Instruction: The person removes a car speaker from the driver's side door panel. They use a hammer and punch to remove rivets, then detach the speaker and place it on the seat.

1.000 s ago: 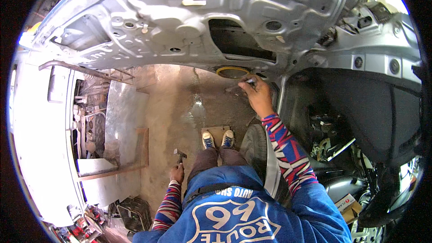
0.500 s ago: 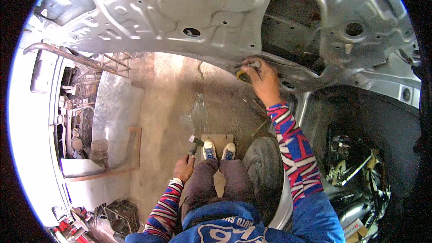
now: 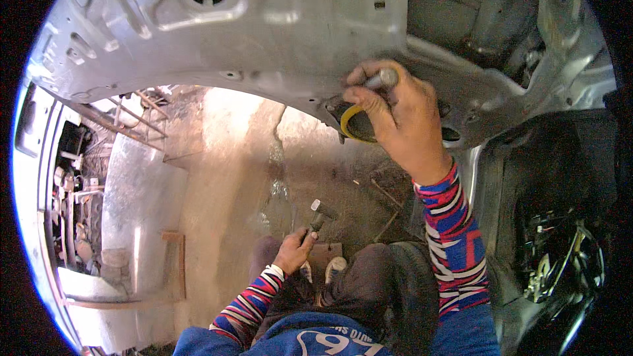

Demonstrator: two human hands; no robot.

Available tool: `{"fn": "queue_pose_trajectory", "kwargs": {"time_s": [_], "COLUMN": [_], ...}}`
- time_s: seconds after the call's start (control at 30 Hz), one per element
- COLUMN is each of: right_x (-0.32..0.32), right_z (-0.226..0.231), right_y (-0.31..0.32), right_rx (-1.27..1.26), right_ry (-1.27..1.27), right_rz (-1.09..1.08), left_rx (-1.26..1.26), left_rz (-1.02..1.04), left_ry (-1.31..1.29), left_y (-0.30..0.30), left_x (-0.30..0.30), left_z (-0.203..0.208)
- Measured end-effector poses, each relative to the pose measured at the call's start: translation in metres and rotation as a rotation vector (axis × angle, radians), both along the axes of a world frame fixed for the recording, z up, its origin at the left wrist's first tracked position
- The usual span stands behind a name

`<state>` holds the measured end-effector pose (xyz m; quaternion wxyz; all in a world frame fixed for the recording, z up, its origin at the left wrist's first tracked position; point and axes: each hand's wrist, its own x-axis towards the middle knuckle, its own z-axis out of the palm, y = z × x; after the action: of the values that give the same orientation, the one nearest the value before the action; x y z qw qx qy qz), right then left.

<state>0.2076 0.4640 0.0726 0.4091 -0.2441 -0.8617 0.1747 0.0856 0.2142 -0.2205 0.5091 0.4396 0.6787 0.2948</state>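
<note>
My left hand (image 3: pixel 294 251) grips a hammer (image 3: pixel 322 215) by its handle, low in front of my legs. Raised to the lower edge of a grey pressed-metal car panel (image 3: pixel 277 46), my right hand (image 3: pixel 410 118) is closed around a short metal rod (image 3: pixel 381 79) with a rounded end. A yellow ring-shaped piece (image 3: pixel 349 118) shows below the thumb of that hand. Whether the ring is held or fixed to the panel, I cannot tell. My right fingers hide the spot where the rod meets the panel.
To the right lies a dark car interior cavity (image 3: pixel 527 191) with shiny parts. A tyre (image 3: pixel 412 277) stands beside my right leg. At left are a bent metal panel (image 3: pixel 132 191), a rusty metal frame (image 3: pixel 175 264) and a white vehicle body. The concrete floor (image 3: pixel 224 204) has wet patches.
My view has moved closer to the panel, which appears larger. My left hand has risen with the hammer and shifted right. The right hand still holds the rod at the panel's edge.
</note>
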Motion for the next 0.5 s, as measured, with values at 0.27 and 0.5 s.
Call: {"fn": "queue_pose_trajectory", "kwargs": {"time_s": [0.27, 0.5], "right_x": [-0.012, -0.029], "right_z": [-0.031, -0.024], "right_y": [0.008, 0.017], "right_rx": [0.23, 0.338], "right_ry": [-0.004, -0.145], "right_rz": [0.118, -0.02], "left_rx": [0.342, 0.528], "left_rz": [0.145, 0.264], "left_ry": [-0.086, 0.055], "left_y": [0.02, 0.019], "left_x": [-0.023, -0.072], "left_z": [-0.049, 0.088]}}
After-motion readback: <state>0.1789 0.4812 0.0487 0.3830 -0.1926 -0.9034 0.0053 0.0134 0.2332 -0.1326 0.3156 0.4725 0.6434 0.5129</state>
